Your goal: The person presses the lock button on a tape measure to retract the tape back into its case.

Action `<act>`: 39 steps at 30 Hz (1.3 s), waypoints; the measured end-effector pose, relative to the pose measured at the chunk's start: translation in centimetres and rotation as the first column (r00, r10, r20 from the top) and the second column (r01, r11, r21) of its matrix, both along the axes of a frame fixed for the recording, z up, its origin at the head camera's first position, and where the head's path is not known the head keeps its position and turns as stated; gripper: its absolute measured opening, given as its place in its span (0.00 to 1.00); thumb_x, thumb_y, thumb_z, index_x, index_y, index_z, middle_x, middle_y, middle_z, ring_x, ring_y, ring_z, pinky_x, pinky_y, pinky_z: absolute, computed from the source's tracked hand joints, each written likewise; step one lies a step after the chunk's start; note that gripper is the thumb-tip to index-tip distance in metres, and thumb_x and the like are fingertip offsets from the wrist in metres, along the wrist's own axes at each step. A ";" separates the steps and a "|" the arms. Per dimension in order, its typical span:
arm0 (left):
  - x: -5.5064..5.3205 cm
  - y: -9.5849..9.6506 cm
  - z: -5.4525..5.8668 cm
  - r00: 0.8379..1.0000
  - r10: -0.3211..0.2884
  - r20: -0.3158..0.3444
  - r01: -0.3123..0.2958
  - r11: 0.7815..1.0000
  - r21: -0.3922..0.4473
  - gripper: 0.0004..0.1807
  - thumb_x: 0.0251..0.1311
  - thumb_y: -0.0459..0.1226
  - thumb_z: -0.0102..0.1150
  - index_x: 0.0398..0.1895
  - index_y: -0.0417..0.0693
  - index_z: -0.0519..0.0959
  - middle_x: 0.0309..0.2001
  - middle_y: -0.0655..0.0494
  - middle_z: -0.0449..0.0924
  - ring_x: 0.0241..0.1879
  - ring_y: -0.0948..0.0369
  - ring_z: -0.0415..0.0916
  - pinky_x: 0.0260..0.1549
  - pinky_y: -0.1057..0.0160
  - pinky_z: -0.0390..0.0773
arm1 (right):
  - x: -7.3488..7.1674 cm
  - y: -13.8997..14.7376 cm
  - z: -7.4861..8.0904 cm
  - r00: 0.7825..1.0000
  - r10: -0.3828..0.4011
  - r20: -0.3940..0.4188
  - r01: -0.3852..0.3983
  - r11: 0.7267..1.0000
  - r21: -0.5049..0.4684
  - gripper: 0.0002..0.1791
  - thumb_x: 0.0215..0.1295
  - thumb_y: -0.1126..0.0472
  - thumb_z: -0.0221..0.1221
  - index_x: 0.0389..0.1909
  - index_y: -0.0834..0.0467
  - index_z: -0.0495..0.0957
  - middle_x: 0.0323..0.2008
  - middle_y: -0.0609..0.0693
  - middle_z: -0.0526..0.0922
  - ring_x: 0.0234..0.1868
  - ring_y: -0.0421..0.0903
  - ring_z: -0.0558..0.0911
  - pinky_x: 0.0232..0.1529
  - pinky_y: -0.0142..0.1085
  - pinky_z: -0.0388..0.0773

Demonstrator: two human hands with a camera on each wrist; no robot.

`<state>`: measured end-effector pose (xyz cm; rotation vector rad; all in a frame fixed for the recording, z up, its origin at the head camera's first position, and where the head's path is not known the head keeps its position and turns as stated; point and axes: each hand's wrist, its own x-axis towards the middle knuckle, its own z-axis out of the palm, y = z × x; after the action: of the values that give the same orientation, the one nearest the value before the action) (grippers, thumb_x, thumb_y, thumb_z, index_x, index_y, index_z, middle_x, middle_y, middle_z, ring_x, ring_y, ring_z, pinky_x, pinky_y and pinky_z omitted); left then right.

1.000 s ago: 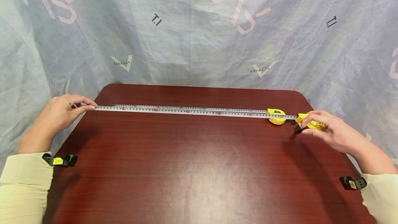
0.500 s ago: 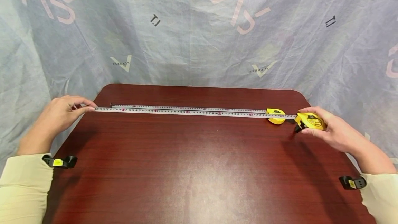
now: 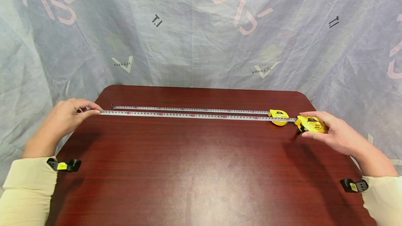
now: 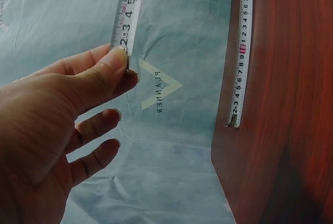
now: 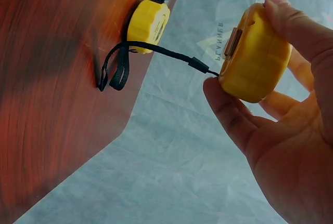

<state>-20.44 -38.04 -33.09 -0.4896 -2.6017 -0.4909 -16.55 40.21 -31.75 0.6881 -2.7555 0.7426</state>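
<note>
My right hand [image 3: 334, 130] grips the yellow case of a tape measure [image 3: 311, 124], thumb and fingers around its sides. From that case a white blade [image 3: 194, 116] runs straight across to my left hand [image 3: 73, 116], which pinches its end between thumb and forefinger. The left wrist view shows the thumb [image 4: 112, 60] over the blade's end, other fingers spread. Behind it, a second yellow tape measure [image 3: 278, 117] lies on the table with its own blade [image 3: 176, 109] drawn out leftward, hook end visible. The held blade overlaps the second case in the head view.
The dark red wooden table [image 3: 201, 170] has rounded far corners. A grey printed cloth [image 3: 194, 37] hangs behind it. A black wrist strap [image 5: 156, 47] trails from the held tape measure down to the table.
The left hand has moved slightly right and toward me with the blade end. The right hand has shifted a little left, its forefinger off the front of the case.
</note>
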 end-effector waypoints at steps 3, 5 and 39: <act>0.1 0.2 -0.2 1.000 -0.007 0.001 0.007 1.000 0.011 0.10 0.54 0.34 0.78 0.35 0.61 0.91 0.35 0.57 0.87 0.30 0.71 0.73 0.32 0.72 0.68 | 0.2 -0.3 0.1 0.999 -0.036 0.026 0.036 0.999 -0.006 0.36 0.52 0.65 0.79 0.65 0.56 0.79 0.53 0.44 0.79 0.48 0.32 0.72 0.46 0.19 0.62; 0.1 0.4 -0.3 1.000 -0.004 0.006 0.004 1.000 0.017 0.09 0.54 0.35 0.78 0.35 0.61 0.91 0.36 0.57 0.87 0.31 0.70 0.74 0.33 0.71 0.68 | 0.3 -0.7 0.2 0.996 -0.064 0.055 0.065 0.998 -0.016 0.36 0.53 0.63 0.79 0.65 0.54 0.79 0.53 0.45 0.80 0.47 0.32 0.72 0.46 0.20 0.62; 0.0 2.2 -0.6 0.997 -0.082 -0.005 0.082 0.997 0.016 0.15 0.53 0.32 0.78 0.37 0.65 0.90 0.34 0.65 0.86 0.33 0.70 0.71 0.36 0.67 0.67 | 0.5 -2.8 0.8 0.995 0.096 0.017 -0.096 0.995 0.005 0.38 0.50 0.72 0.77 0.65 0.56 0.78 0.56 0.48 0.78 0.51 0.34 0.72 0.48 0.20 0.65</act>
<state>-20.44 -35.88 -33.72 -0.5930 -2.5793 -0.5366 -16.08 37.45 -30.94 0.8247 -2.7567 0.7632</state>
